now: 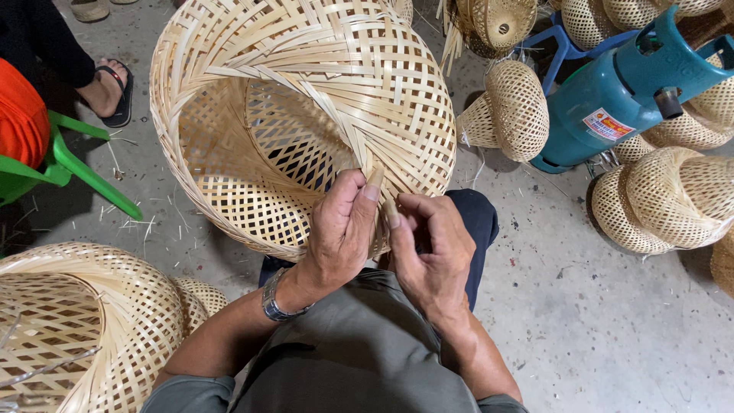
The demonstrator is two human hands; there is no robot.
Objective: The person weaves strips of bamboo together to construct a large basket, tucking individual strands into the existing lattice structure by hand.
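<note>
Left hand [340,229] with wristwatch [277,300], fingers pinching a bamboo strip [375,177] at the rim of a large woven bamboo basket [306,99] resting on the lap, right hand [432,248] fingers pinching the same rim beside it, finished baskets [665,199] on the concrete floor [596,321], teal gas cylinder [619,92] beyond

Bare floor [581,306] right; finished baskets [665,199], perhaps a gas cylinder [612,99], crowd beyond.
</note>
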